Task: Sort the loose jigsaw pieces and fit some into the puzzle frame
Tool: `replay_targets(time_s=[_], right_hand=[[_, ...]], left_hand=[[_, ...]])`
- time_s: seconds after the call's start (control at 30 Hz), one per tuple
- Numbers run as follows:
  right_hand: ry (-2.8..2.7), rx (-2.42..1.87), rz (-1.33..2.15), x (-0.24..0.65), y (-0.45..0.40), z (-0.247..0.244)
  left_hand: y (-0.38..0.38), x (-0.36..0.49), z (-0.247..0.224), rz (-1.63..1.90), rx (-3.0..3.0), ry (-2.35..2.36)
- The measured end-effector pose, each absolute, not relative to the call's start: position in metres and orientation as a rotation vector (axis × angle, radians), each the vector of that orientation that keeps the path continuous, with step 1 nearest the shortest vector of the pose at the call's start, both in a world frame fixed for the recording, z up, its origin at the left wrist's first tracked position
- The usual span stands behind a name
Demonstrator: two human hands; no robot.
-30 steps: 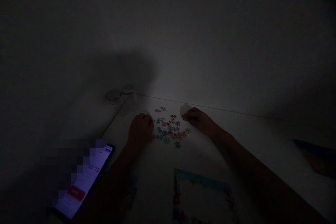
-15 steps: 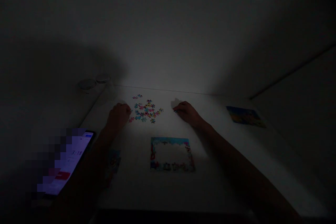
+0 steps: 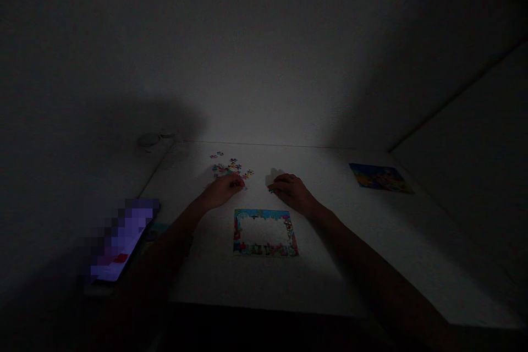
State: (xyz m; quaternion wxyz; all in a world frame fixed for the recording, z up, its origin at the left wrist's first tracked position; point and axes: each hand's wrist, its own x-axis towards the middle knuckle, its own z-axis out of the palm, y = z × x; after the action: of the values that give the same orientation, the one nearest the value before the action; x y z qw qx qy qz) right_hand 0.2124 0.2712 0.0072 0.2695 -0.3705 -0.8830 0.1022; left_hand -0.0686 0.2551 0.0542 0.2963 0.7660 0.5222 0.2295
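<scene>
Left hand: the left hand (image 3: pixel 223 191) lies palm down at about 7 o'clock from the pile, fingertips drawn together at its lower edge. It may be pinching a piece, but the dim light leaves this unclear; cannot tell.

Right hand: the right hand (image 3: pixel 292 193) rests palm down at about 4 o'clock from the pile, fingers loosely curled. A small coloured bit shows at the fingertips; whether it is gripped, cannot tell.

Loose pieces: the jigsaw pieces (image 3: pixel 231 168) lie scattered flat near the far table edge, between and beyond the hands, at about 12 o'clock from the border.

Assembly: the jigsaw border (image 3: pixel 264 213) lies flat at 6 o'clock from the hands, a coloured rectangular ring around a pale, unfilled middle.

Surroundings: a white table (image 3: pixel 330 269) bears everything. A picture card (image 3: pixel 379 177) lies at about 2 o'clock. A glass jar (image 3: pixel 148 140) stands dimly at about 10 o'clock. A lit phone (image 3: pixel 119 247), partly pixelated, lies at about 8 o'clock.
</scene>
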Motion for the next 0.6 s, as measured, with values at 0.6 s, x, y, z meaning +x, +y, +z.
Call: replay_targets(time_s=[0.6], right_hand=[[-2.337,-1.023,0.375,0.216,0.271,0.005]], left_hand=[[0.254,-0.066,0.038,0.537,2.136,1.388]])
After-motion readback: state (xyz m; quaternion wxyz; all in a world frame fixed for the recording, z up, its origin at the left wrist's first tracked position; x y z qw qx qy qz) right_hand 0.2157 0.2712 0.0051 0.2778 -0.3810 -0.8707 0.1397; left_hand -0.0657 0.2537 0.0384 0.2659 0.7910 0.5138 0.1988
